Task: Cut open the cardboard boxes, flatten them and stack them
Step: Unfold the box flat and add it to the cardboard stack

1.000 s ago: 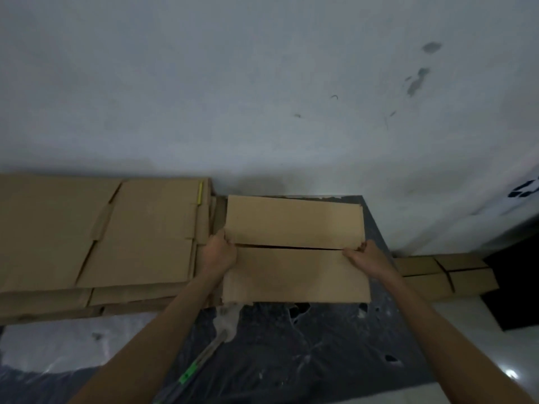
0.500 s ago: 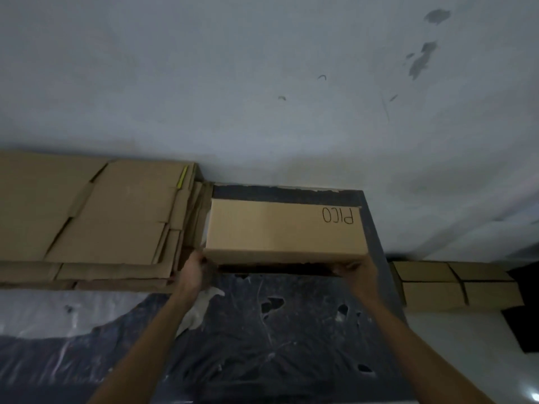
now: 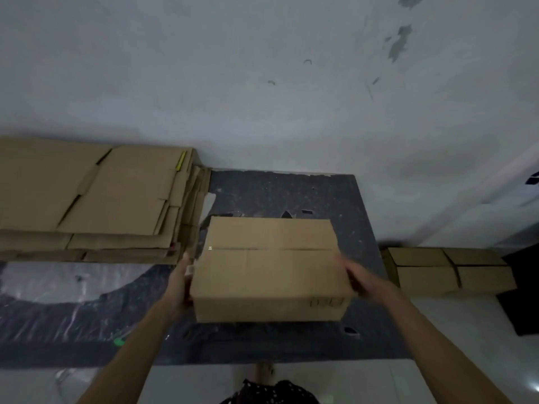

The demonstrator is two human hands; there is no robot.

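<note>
At the left end of the box (image 3: 271,275), the left hand (image 3: 178,282) is pressing flat, its fingers (image 3: 184,263) lying straight and together along the cardboard. At the right end, the right hand (image 3: 360,279) is blurring with motion. Its fingers (image 3: 345,266) are reaching over the top edge, but I cannot tell whether they are spread or gripping.

The box is sitting closed between both palms on the black mat (image 3: 277,191), toward the mat's near side. Its seam (image 3: 271,249) is facing up and running left to right, and faint writing is showing on the near face.

Judgement: the step in hand is squaring the box up for cutting. To do it well:
- settle it flat on the mat, seam uppermost
- steady one end with the left hand, keeping the fingers off the seam line
- run a shallow blade along the seam and away from the body

A small green object (image 3: 118,341) is lying at the mat's near left; too dim to identify.

The stack (image 3: 110,199) of flattened cardboard is lying just left of the box, against the wall. More closed cartons (image 3: 449,269) are waiting to the right, off the mat.
</note>
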